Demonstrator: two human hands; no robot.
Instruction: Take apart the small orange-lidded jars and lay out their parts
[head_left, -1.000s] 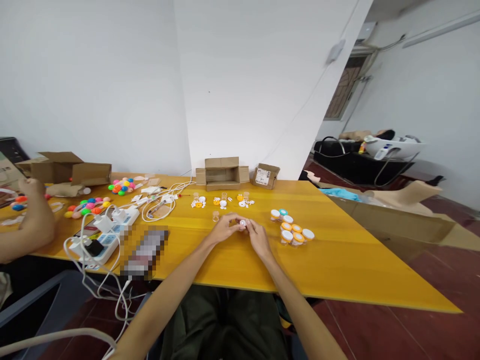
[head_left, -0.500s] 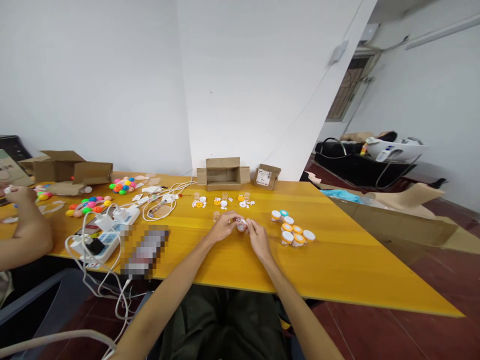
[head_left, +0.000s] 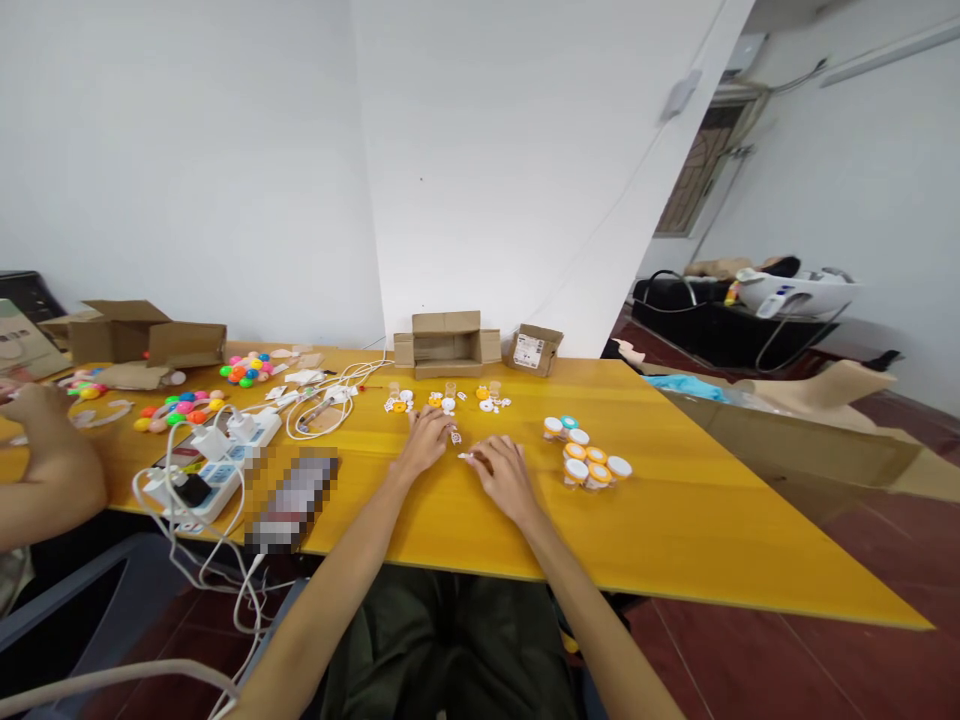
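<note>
Over the middle of the yellow table (head_left: 675, 530), my left hand (head_left: 426, 440) is closed by a small clear piece with a dark print (head_left: 456, 437) at its fingertips. My right hand (head_left: 506, 475) pinches a small white piece (head_left: 466, 456) between thumb and finger, a little to the right. Small clear cups (head_left: 495, 388) stand behind my hands, with white round pieces (head_left: 448, 405) and orange round pieces (head_left: 435, 402) beside them. To the right of my right hand, several clear jars with white, orange and teal lids (head_left: 597, 456) are grouped together.
An open cardboard box (head_left: 447, 350) and a smaller one (head_left: 535, 350) stand by the wall. On the left are a phone (head_left: 292, 502), a power strip (head_left: 232, 465), white cables and colourful balls (head_left: 180, 408). A person's arm (head_left: 56, 470) rests at the far left.
My hands have moved apart; they were together around a small clear item. My left hand has shifted left and forward. A small white piece now shows at my right fingertips.
</note>
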